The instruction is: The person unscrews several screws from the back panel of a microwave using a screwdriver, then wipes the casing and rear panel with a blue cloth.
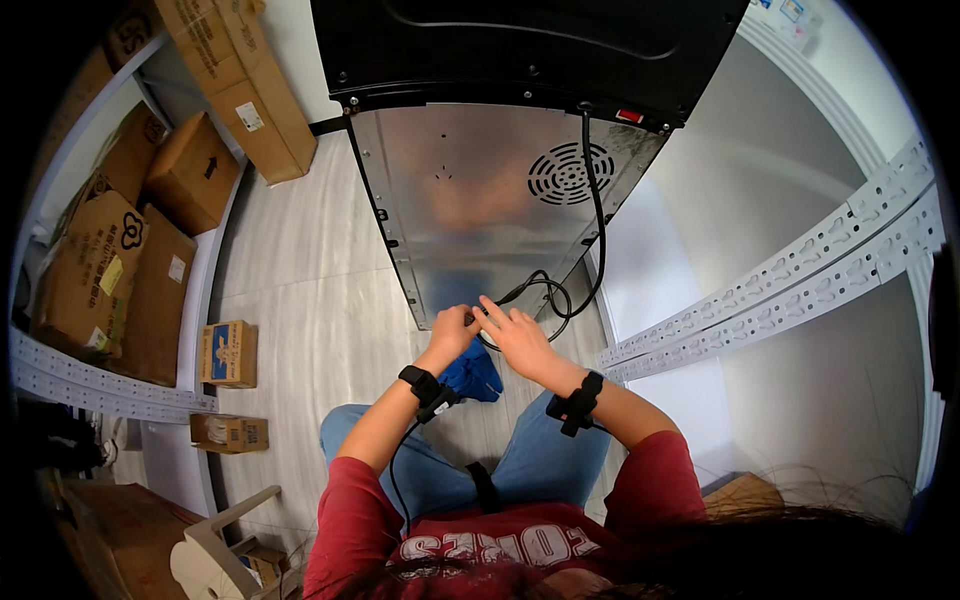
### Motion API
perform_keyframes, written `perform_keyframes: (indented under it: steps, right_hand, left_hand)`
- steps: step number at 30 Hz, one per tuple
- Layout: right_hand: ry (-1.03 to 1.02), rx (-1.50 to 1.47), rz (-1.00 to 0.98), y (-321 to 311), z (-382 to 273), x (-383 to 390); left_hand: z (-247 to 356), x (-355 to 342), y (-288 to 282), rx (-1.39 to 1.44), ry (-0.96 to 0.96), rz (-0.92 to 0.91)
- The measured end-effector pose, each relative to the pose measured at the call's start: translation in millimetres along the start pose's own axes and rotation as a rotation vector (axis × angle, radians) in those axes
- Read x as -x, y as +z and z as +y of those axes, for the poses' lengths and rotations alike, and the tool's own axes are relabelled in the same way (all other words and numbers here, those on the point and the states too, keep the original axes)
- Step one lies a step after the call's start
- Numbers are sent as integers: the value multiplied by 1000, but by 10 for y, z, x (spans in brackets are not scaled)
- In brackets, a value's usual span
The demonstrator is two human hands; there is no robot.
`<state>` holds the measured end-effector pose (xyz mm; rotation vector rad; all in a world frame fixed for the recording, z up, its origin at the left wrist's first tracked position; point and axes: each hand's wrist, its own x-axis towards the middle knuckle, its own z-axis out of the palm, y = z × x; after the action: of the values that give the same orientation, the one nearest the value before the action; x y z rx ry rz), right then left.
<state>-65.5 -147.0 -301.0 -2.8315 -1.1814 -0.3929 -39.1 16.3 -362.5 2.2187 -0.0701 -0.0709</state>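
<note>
A black power cord [602, 215] hangs from the back of a black-topped metal appliance [470, 200] and gathers into loose loops near my hands. My left hand [452, 335] is closed, its fingertips pinched on the cord's bundled part; the exact grip is small and partly hidden. Right beside it, my right hand [520, 345] has its fingers stretched out and apart, the fingertips meeting the left ones over the cord. Its thumb is out of sight. A crumpled blue cloth-like item [472, 376] lies below my hands, between my knees.
Shelving with cardboard boxes [150, 280] lines the left side, and a tall carton [245, 90] leans behind it. Two small boxes [230, 354] sit beside the shelf. White perforated rack uprights [800, 260] stand to the right. A beige stool-like piece [215, 560] is at lower left.
</note>
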Motion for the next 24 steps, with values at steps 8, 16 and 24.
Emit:
perform_keyframes:
  steps: [8, 16, 24]
  right_hand:
    - [72, -199, 123, -74, 91, -144]
    - [249, -112, 176, -191, 290, -115]
    - [293, -144, 149, -275, 215, -84]
  left_hand:
    - [203, -7, -205, 90, 114, 41]
    - [595, 79, -279, 171, 113, 74]
    - [661, 57, -303, 10, 182, 20]
